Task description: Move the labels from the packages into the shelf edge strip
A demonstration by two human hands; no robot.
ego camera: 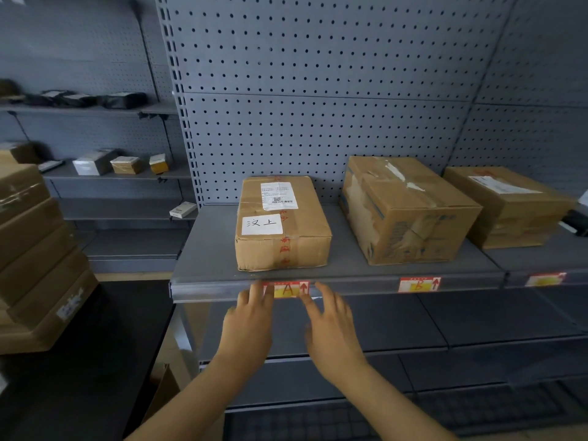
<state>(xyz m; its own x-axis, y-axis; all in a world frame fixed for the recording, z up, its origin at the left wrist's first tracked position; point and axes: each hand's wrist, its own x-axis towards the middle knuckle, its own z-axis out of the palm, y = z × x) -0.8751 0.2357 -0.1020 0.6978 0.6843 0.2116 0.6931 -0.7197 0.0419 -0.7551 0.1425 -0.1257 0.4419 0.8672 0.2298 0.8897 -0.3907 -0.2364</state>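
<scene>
A red and yellow label marked A (288, 289) sits in the clear shelf edge strip (210, 289), below the left cardboard package (281, 224). My left hand (251, 319) has its fingertips on the label's left end. My right hand (329, 323) touches the strip at the label's right end. Both hands have their fingers spread and hold nothing. A label marked B (419, 284) sits in the strip under the middle package (407, 211). A third label (544, 279) is in the strip under the right package (509, 206).
The grey shelf (206, 249) carries the three packages in front of a pegboard back wall. Stacked cardboard boxes (35, 256) stand at the left. Small parcels (124, 163) lie on the far left shelves. Lower shelves run beneath my arms.
</scene>
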